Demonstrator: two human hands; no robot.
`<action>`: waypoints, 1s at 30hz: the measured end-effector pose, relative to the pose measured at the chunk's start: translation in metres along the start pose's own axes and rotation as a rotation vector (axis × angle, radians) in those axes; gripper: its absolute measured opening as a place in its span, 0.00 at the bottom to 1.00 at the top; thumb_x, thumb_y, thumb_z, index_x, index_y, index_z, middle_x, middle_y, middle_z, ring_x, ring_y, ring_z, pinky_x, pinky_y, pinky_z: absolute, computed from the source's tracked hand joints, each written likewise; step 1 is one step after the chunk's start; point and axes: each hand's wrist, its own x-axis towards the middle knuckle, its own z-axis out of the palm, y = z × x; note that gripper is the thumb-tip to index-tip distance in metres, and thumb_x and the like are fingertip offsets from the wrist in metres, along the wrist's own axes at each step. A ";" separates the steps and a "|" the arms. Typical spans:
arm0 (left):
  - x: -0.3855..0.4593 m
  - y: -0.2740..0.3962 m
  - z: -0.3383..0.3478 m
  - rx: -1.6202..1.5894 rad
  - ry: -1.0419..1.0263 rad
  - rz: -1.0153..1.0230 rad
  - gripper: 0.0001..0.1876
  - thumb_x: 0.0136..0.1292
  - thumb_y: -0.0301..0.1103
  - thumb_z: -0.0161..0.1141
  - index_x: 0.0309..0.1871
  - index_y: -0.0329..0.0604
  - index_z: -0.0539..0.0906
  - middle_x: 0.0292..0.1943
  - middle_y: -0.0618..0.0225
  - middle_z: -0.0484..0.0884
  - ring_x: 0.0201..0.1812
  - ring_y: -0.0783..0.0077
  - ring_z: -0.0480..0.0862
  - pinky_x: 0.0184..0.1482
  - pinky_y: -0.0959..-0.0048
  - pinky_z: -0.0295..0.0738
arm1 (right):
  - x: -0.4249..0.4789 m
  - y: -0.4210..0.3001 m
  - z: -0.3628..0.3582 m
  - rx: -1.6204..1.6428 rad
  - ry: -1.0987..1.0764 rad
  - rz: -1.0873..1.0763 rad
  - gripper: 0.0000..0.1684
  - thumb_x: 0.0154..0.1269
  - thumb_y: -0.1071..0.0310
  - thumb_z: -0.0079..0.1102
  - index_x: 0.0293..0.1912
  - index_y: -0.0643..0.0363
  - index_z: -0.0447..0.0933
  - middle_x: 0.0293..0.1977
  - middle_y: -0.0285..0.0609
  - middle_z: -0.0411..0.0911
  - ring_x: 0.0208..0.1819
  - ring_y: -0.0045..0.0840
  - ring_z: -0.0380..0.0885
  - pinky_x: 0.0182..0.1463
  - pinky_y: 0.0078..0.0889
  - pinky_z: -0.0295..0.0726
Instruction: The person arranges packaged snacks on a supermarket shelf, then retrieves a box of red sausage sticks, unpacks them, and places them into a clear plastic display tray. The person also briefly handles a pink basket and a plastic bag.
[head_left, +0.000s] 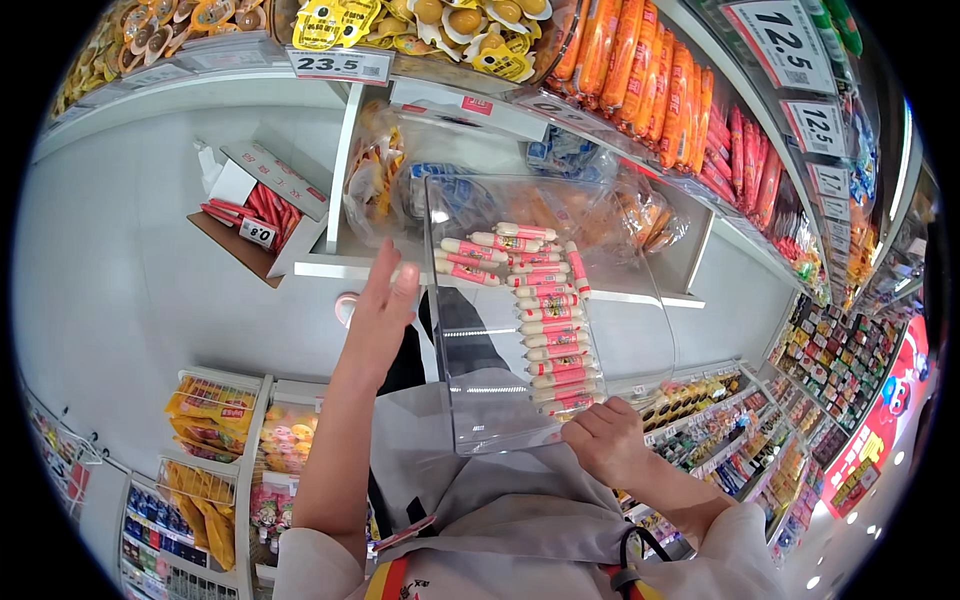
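A clear plastic bin (480, 390) is tilted in front of my body, over a pulled-out white drawer. Small wrapped sausages with pink-and-white film (556, 351) lie in it, most stacked in a row along the right part and a few at the far left. My right hand (609, 441) grips the near right corner of the bin. Just outside its left wall, my left hand (381, 322) is raised with the fingers extended and the thumb apart, holding nothing.
The white drawer (352, 268) holds plastic bags of packaged snacks (375, 176). On the floor to the left stands an opened cardboard box (251, 247) of red-wrapped sausages. Shelf bins above hold orange-wrapped sausages (637, 71) and yellow egg packs (450, 34). Stocked racks (712, 442) stand behind me.
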 end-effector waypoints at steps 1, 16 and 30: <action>-0.020 -0.004 -0.003 -0.043 -0.042 -0.086 0.43 0.64 0.64 0.46 0.73 0.44 0.52 0.69 0.55 0.58 0.62 0.53 0.68 0.54 0.55 0.72 | 0.000 -0.010 -0.005 0.008 -0.011 -0.041 0.07 0.37 0.70 0.55 0.22 0.54 0.68 0.19 0.34 0.69 0.22 0.24 0.71 0.28 0.29 0.64; -0.272 -0.059 -0.188 -0.639 0.043 -0.455 0.45 0.61 0.23 0.51 0.73 0.52 0.32 0.65 0.44 0.57 0.47 0.32 0.78 0.44 0.43 0.80 | 0.031 -0.182 -0.014 -0.151 -0.080 -0.579 0.03 0.49 0.66 0.55 0.25 0.52 0.71 0.20 0.30 0.71 0.29 0.22 0.75 0.37 0.25 0.69; -0.414 -0.200 -0.238 -1.000 0.746 0.123 0.35 0.57 0.17 0.54 0.66 0.58 0.56 0.48 0.60 0.71 0.41 0.46 0.80 0.38 0.41 0.80 | 0.054 -0.274 -0.012 -0.052 -0.110 -0.656 0.03 0.52 0.69 0.55 0.30 0.55 0.73 0.31 0.37 0.73 0.40 0.29 0.73 0.46 0.31 0.68</action>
